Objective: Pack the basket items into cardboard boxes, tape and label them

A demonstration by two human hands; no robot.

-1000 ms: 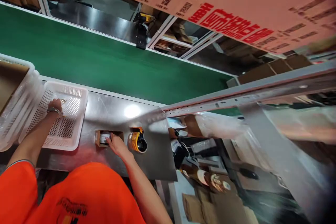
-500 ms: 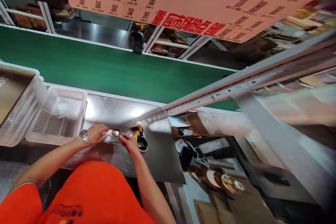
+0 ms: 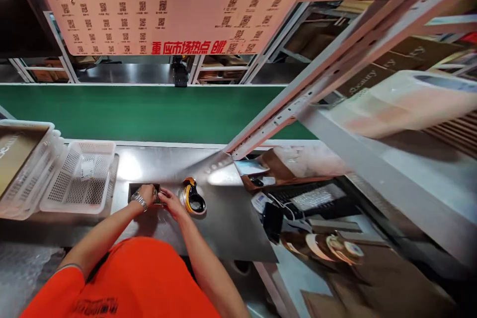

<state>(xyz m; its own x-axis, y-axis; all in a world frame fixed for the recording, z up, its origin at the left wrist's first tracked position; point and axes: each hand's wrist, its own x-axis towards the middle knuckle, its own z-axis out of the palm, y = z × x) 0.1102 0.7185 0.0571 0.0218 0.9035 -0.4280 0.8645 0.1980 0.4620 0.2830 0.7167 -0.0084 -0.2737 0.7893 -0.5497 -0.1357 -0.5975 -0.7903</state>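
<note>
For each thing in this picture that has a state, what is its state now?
Small cardboard box: open, on the steel table, both hands at it.
Left hand: resting on the box.
Right hand: at the box's right end.
Tape dispenser: lying untouched beside the right hand.
White basket: upright, a paper slip inside.
Green conveyor belt: bare.

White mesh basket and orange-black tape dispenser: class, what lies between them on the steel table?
In the head view, the small brown cardboard box lies between them, with the left hand and right hand on it.
</note>
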